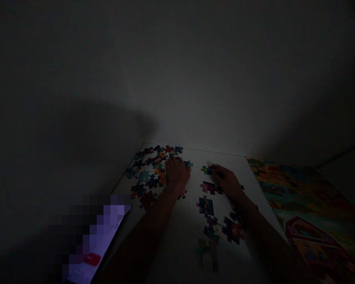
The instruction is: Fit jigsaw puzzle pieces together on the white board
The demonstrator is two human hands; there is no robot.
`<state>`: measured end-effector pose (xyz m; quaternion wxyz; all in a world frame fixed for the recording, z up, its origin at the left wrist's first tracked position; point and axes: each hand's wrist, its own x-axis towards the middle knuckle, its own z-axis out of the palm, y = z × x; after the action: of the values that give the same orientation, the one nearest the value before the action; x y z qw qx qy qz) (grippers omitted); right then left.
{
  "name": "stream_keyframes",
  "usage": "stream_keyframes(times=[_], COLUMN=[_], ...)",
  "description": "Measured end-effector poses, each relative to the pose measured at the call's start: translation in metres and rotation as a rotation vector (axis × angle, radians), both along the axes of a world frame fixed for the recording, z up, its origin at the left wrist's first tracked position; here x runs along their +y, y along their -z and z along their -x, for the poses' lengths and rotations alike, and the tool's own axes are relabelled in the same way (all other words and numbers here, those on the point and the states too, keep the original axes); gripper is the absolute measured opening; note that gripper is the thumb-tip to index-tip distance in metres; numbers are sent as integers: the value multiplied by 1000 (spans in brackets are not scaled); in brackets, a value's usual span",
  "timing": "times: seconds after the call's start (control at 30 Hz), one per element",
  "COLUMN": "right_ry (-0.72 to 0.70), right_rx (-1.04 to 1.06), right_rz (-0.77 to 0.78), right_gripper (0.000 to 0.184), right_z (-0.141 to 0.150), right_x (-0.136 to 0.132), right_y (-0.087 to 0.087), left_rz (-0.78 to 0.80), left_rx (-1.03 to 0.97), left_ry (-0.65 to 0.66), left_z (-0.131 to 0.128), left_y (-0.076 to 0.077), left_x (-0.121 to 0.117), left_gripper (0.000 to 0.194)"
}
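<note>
Fingers [173, 159] of the left hand [178, 172] bend down over the puzzle bits at 11 o'clock on the white worktop [177, 244]; I can't tell if they grip one. At 1 o'clock, the right hand [226, 179] has its fingers close together at the end of a small green puzzle bit [207, 170]. It is too dark to tell if they pinch it or just touch it.

I think the puzzle work is only a little way along. A big messy heap of loose puzzle bits [152, 181] lies from 9 to 11 o'clock, and lots of them look left to sort. Fewer bits sit on the other side, in a bumpy line from 1 to 5 o'clock. One is a purple bit [208, 187], just below the green one. Near 4 o'clock, a dark and red bunch [233, 230] sits close together, but I can't see if its bits lock.

A bright picture sheet [307, 221] lies past the edge at 3 to 4 o'clock. A glowing screen [111, 232], all blurry, leans at 8 o'clock. A plain wall [195, 79] stands at 12 o'clock. Both arms hide some bits, and the dark makes colours hard to see.
</note>
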<state>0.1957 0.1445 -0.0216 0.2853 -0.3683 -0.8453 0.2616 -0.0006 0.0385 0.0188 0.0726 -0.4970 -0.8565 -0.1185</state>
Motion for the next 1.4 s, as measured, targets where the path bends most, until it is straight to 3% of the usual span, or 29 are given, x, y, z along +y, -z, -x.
stream_keyframes(times=[0.3, 0.83, 1.4], right_ry=[8, 15, 52], right_rx=[15, 10, 16], right_rz=[14, 27, 10], right_gripper=[14, 19, 17], right_z=[3, 1, 1], right_x=[-4, -2, -6], right_y=[-9, -2, -7], left_rz=[15, 76, 57], left_rx=[-34, -107, -119], left_ry=[17, 152, 464], left_z=[-18, -36, -41], left_y=[0, -8, -7], left_x=[12, 7, 10], left_gripper=[41, 32, 20])
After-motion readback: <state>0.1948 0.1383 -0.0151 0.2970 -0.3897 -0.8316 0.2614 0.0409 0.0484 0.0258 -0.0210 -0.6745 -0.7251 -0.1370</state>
